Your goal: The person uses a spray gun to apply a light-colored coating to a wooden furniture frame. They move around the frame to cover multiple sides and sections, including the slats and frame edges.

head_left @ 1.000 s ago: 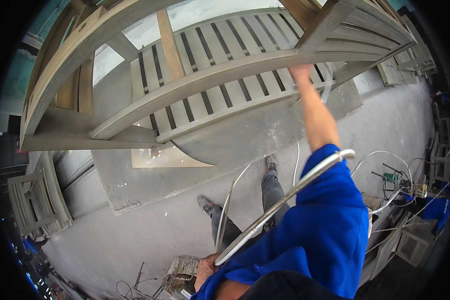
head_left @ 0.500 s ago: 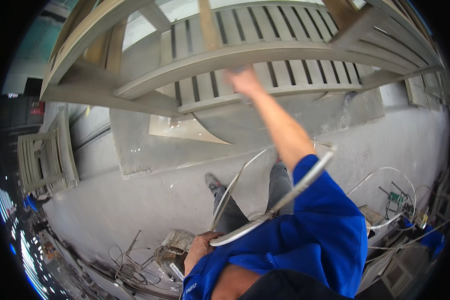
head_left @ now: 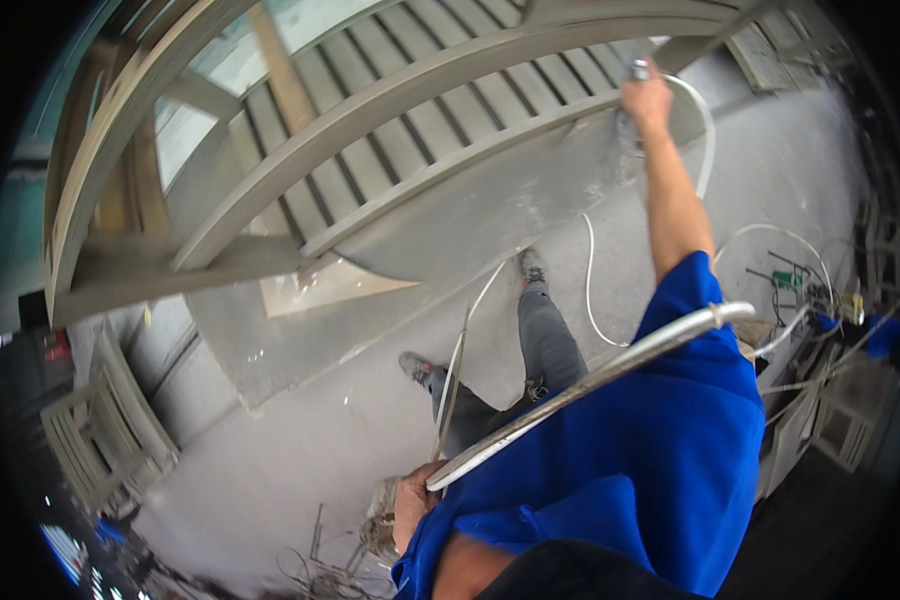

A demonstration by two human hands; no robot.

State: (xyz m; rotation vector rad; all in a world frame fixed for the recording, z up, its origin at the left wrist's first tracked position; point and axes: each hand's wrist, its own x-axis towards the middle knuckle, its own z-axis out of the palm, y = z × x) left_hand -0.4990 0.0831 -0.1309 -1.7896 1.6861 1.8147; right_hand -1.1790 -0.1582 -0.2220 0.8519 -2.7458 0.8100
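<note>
My right hand (head_left: 650, 102) is stretched far forward, its fingers wrapped round a spray gun (head_left: 639, 70), of which a small metallic part shows above the fist. A white hose (head_left: 708, 140) hangs in a curve beside that hand. Just beyond it stands a greyish slatted wooden bench (head_left: 410, 190) with a curved rail and slanting legs. Low at my waist, my left hand (head_left: 413, 503) is closed on looped hose (head_left: 610, 381), which crosses my blue top toward the right arm. The fingertips of both hands are partly hidden.
Under the bench lies a grey sheet (head_left: 470, 235) with a curled-up pale flap (head_left: 335, 288). A slatted chair-like piece (head_left: 110, 425) stands at left. Tangled hoses and a green item (head_left: 788, 280) lie at right. Metal rods and wire (head_left: 320, 570) are at lower left.
My right hand has swept rightward along the bench front to its right end. The view has turned and my feet have shifted. The left hand keeps its hold on the hose.
</note>
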